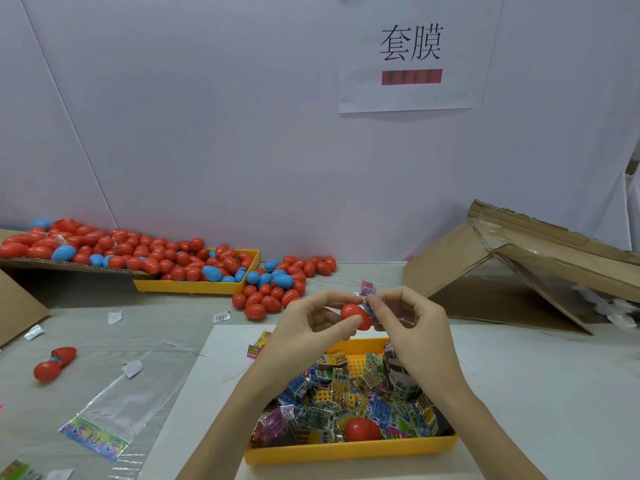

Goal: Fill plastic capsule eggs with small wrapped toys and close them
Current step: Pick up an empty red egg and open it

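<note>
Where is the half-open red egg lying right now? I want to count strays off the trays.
In the head view, the half-open red egg lies on the table's left side, left of the clear plastic bag, away from both hands.

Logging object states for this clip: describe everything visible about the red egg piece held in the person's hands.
The red egg piece looks like smooth, glossy plastic, rounded, and is held in the air above the near yellow tray. The left hand pinches it between thumb and fingers. The right hand presses a small wrapped toy against its right end, apparently into an opening. Fingers hide part of it, so whether it is a half or a whole egg is unclear.
</note>
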Demonstrator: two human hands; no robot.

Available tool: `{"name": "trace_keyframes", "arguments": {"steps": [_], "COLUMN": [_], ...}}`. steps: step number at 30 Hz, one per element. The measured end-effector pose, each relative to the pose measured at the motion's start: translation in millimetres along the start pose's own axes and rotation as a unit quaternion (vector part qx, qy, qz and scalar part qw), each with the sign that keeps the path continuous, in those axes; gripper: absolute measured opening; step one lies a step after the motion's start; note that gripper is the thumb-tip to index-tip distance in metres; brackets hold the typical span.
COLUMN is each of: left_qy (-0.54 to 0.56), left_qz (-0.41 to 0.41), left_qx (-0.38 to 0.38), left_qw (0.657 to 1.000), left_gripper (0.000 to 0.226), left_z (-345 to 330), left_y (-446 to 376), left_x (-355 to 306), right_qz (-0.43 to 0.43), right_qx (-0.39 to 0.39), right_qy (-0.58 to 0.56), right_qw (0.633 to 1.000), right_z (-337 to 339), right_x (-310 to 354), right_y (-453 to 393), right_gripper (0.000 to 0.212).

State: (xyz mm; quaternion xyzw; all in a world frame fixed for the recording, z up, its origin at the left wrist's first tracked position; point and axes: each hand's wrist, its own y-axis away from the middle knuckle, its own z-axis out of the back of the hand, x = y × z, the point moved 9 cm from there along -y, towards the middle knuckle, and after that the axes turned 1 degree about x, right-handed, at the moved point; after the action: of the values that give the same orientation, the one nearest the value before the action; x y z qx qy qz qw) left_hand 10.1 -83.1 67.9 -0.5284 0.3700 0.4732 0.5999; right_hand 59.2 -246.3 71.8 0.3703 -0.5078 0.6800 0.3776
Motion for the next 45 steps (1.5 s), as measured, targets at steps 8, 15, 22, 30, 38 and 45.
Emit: {"name": "trace_keyframes", "arguments": {"steps": [8,15,22,30,38,45], "left_qy": [-0.002,-0.002,-0.011,-0.012,-0.028,-0.032], "left_qz": [-0.005,-0.003,0.0,-0.01,-0.045,-0.064], "left_qx": [0.004,0.003,0.002,-0.005,-0.052,-0.078], "left_qw": [1.0,1.0,1.0,1.0,0.997,0.994], "left_gripper": [0.027,0.027,0.028,0.025,0.023,0.032], "left_z": [-1.0,-0.2,0.2,1.3,8.7,13.9], "left_y": [-0.4,-0.2,-0.1,-1.6,-2.0,-1.5], "left_x": [0.4,0.4,1.3,2.1,-1.7,-3.6], "right_qz": [0.011,0.008,0.012,0.02,0.016,0.001], "right_qx": [0.019,0.023,0.019,0.038,0.065,0.076], "right_qy": [0.011,-0.002,-0.023,-0.016,-0.023,-0.003], "right_qw": [1.0,1.0,0.999,0.999,0.997,0.997], "right_z": [-2.2,-3.0,-1.7,-7.1,-9.3,-10.0], "right_x": [2.7,1.8,4.3,5.3,6.9,3.0], "right_y": [-0.3,-0.4,-0.2,0.7,-0.7,-0.5], "right_gripper": [0.018,0.028,0.024,0.026,0.021,0.032]}}
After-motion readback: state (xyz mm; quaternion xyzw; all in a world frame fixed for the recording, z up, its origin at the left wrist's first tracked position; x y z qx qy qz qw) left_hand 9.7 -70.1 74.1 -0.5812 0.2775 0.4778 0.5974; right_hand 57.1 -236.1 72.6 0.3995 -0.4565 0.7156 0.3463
